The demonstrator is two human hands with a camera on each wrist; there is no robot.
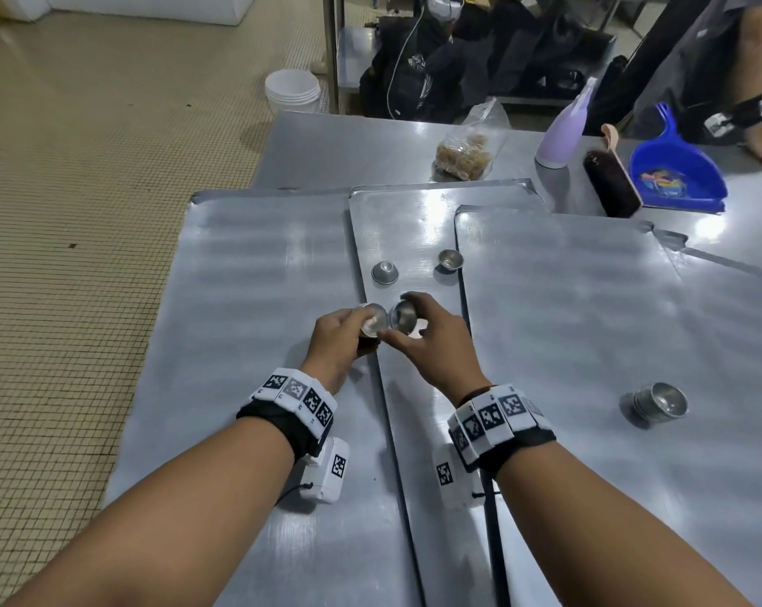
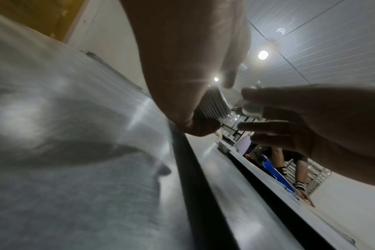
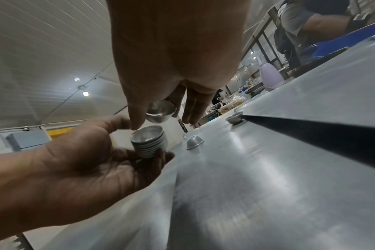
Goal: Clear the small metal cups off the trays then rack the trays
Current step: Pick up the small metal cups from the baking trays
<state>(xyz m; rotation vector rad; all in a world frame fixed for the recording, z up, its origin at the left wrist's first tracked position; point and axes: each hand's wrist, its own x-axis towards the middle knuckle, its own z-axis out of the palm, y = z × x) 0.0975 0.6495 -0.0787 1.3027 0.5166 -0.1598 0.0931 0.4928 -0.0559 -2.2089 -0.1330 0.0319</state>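
My left hand (image 1: 344,339) grips a stack of several nested small metal cups (image 3: 149,142), ribbed sides showing (image 2: 212,106). My right hand (image 1: 427,339) pinches a single metal cup (image 1: 403,316), tilted, right beside the top of the stack (image 1: 374,322); the same cup (image 3: 161,110) hangs just above the stack. Both hands hover over the middle tray (image 1: 414,230). On that tray an upside-down cup (image 1: 385,272) and an upright cup (image 1: 450,259) stand further back. Another stack of cups (image 1: 659,403) sits on the right tray (image 1: 589,300). The left tray (image 1: 248,273) bears nothing.
Three overlapping trays cover the steel table (image 1: 326,146). At the back are a bag of food (image 1: 464,153), a lilac spray bottle (image 1: 561,133), a brush (image 1: 611,181) and a blue dustpan (image 1: 677,173). Another person's arm (image 1: 760,124) reaches in at far right. White buckets (image 1: 291,92) stand on the floor.
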